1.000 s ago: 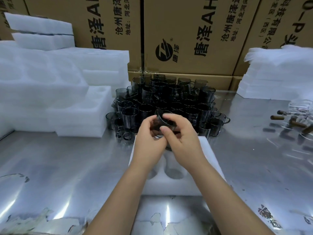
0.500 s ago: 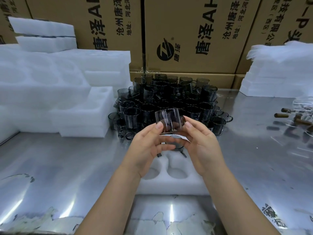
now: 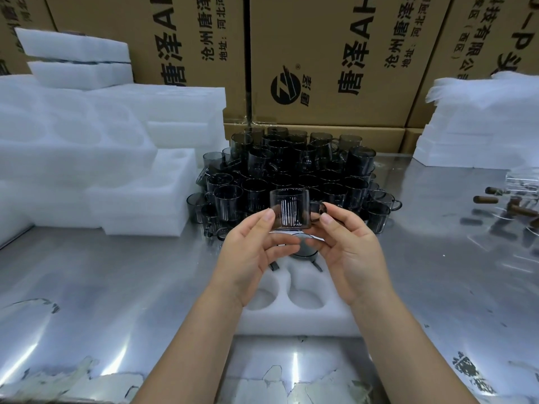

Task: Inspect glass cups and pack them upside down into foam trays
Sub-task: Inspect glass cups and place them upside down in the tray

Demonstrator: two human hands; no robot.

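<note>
Lifted and levelled since half a second ago, the glass cup (image 3: 289,209) is pinched between the left hand (image 3: 250,253) and right hand (image 3: 348,250) over the foam tray (image 3: 303,320) near the desk's (image 3: 116,287) front edge, apparently mid-inspection, and next likely needs turning upside down into a free pocket.

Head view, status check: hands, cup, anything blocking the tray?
Glass cup pinched by left hand and right hand, above foam tray. Far pocket holds packed cup. Near pockets bare.
</note>
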